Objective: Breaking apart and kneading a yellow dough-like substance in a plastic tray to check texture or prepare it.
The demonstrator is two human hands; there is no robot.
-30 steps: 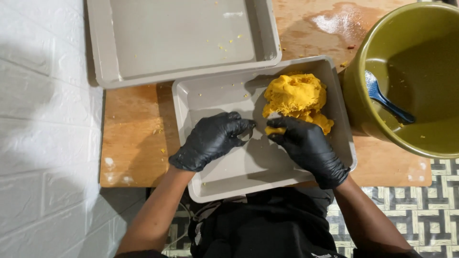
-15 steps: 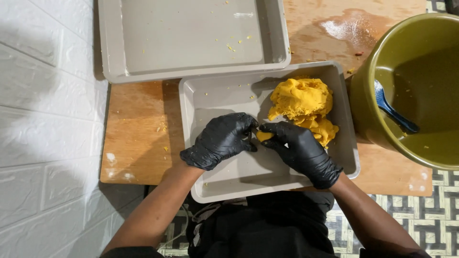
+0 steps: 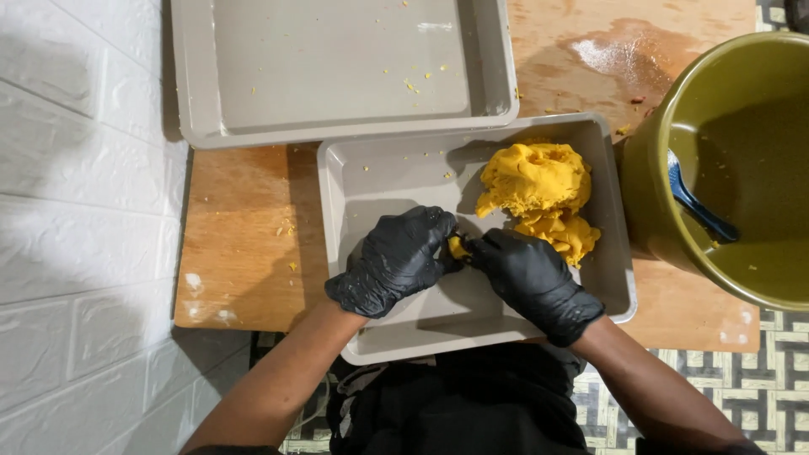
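Both my hands wear black gloves and meet over a grey rectangular tray point(image 3: 371, 181). My left hand point(image 3: 396, 259) and my right hand point(image 3: 531, 282) pinch a small piece of yellow dough point(image 3: 458, 247) between their fingertips. Most of that piece is hidden by the fingers. A large lump of the same yellow dough point(image 3: 539, 190) lies in the tray's far right corner, just beyond my right hand.
A second, larger grey tray point(image 3: 337, 59) with a few yellow crumbs sits behind the first. An olive-green bucket point(image 3: 666, 168) with a blue spoon point(image 3: 699, 211) inside stands at the right. All rest on a wooden board point(image 3: 236, 244) with a wet patch; a white brick wall is at left.
My right hand has drawn away from the big dough lump toward my left hand. Both now hold a small pinched-off piece over the tray's middle.
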